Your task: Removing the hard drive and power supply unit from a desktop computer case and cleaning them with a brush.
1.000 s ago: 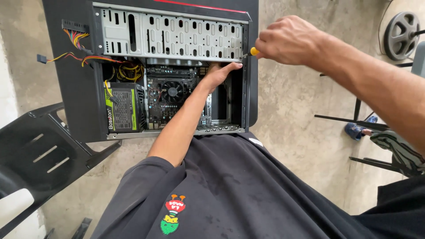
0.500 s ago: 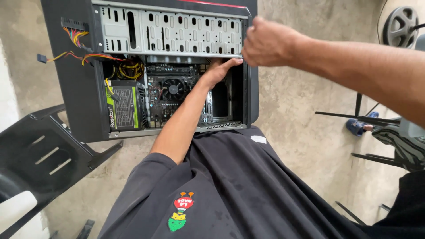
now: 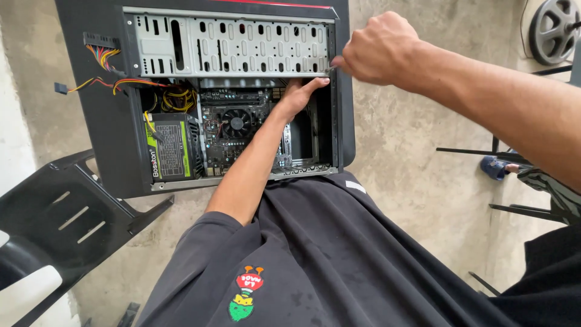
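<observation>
Green-labelled power supply sits at nine o'clock inside the open computer case. Left hand lies open inside. Right hand is fisted at the one o'clock edge; its tool is hidden.

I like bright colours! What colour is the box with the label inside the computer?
The power supply box is black with a lime-green label, seen in the head view.

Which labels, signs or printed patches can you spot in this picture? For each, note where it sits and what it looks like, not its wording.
Power supply label: lower left inside the open computer case, rectangular, green and black with white print.
Shirt patch: bottom centre on the dark shirt, small cartoon figure, red above, yellow and green below.
No screens or packages in view.
</observation>
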